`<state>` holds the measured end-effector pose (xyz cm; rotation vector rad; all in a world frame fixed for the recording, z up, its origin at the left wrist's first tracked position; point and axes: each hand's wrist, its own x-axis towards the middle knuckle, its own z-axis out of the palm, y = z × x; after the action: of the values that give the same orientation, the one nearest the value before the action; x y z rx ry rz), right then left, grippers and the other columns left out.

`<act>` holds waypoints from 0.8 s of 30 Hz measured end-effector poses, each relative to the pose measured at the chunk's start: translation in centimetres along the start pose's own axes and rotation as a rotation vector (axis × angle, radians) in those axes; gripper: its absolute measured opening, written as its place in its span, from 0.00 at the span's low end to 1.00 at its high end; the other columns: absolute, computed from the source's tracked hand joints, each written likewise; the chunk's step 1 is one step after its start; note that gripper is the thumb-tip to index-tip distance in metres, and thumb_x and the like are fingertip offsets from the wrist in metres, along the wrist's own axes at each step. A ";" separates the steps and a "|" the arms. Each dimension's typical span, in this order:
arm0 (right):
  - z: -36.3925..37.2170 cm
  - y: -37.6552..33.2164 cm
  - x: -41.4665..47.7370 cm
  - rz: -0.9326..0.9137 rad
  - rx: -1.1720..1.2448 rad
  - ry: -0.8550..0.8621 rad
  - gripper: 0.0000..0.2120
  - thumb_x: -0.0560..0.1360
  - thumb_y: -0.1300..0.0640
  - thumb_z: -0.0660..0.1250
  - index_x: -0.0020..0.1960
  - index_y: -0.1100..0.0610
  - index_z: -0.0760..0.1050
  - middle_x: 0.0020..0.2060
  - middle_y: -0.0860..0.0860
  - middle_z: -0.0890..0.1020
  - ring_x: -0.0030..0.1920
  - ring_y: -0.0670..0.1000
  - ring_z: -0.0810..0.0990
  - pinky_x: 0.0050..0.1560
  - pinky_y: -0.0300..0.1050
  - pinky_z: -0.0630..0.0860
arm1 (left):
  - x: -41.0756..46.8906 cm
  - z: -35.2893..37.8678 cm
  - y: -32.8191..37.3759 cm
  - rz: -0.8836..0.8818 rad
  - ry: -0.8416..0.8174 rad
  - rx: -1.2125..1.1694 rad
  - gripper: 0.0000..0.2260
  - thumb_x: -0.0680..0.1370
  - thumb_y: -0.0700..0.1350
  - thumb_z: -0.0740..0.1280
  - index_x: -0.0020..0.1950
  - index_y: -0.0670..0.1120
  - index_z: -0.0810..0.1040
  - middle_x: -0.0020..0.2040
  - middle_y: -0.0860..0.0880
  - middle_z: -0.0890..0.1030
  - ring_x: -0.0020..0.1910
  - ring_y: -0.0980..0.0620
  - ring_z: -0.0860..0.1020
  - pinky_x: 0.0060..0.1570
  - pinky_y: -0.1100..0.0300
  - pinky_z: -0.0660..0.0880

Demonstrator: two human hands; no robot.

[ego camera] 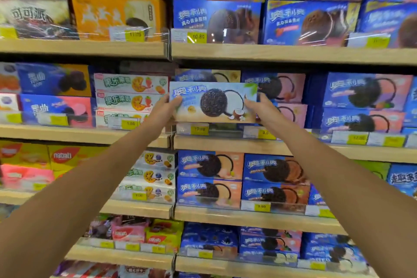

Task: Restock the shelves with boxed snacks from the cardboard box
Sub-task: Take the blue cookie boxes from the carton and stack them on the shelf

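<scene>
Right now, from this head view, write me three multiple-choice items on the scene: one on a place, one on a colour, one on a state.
1. Where is the held cookie box?
A. In front of the second shelf from the top
B. On the floor
C. On the top shelf

2. What colour are the price tags on the shelf edges?
A. Red
B. Yellow
C. Black

3. How is the box held?
A. Left hand alone
B. Resting free on the shelf
C. Both hands, one at each end

Key: 1 A, it sits level with that row's boxes; 2 B, every tag in view is yellow; 3 C, the left hand and right hand grip opposite ends.
</scene>
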<state>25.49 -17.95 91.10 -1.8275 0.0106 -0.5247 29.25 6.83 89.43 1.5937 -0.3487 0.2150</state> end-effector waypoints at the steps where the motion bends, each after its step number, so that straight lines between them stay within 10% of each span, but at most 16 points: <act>1: 0.1 -0.3 0.3 -0.013 0.000 -0.019 0.15 0.78 0.55 0.63 0.63 0.54 0.66 0.55 0.52 0.77 0.47 0.51 0.78 0.43 0.45 0.76 | 0.6 -0.3 0.4 0.029 -0.022 -0.011 0.13 0.81 0.46 0.60 0.64 0.47 0.69 0.49 0.49 0.79 0.41 0.56 0.79 0.31 0.66 0.77; 7: 1.4 0.0 2.6 -0.068 -0.050 0.056 0.25 0.76 0.64 0.63 0.71 0.53 0.64 0.58 0.55 0.78 0.54 0.56 0.79 0.53 0.55 0.78 | 4.1 -0.9 1.2 0.223 -0.085 0.212 0.19 0.80 0.36 0.60 0.70 0.46 0.65 0.55 0.51 0.76 0.47 0.61 0.76 0.39 0.74 0.75; 14: 2.4 2.1 3.0 -0.012 -0.225 0.091 0.24 0.77 0.62 0.64 0.72 0.59 0.64 0.64 0.55 0.74 0.63 0.56 0.73 0.62 0.48 0.70 | 6.7 -1.0 -3.0 0.187 -0.003 0.465 0.21 0.78 0.44 0.62 0.71 0.49 0.64 0.63 0.44 0.72 0.63 0.45 0.72 0.62 0.47 0.72; 24: 3.1 2.5 3.3 0.028 -0.606 0.072 0.22 0.78 0.55 0.63 0.69 0.62 0.66 0.67 0.60 0.72 0.66 0.60 0.71 0.62 0.49 0.68 | 5.2 1.2 -3.7 0.184 0.164 0.814 0.16 0.79 0.41 0.64 0.65 0.40 0.65 0.64 0.38 0.66 0.48 0.40 0.73 0.45 0.51 0.70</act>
<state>30.25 -16.84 89.24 -2.3906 0.2687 -0.6102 35.27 5.25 87.69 2.3226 -0.2941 0.6907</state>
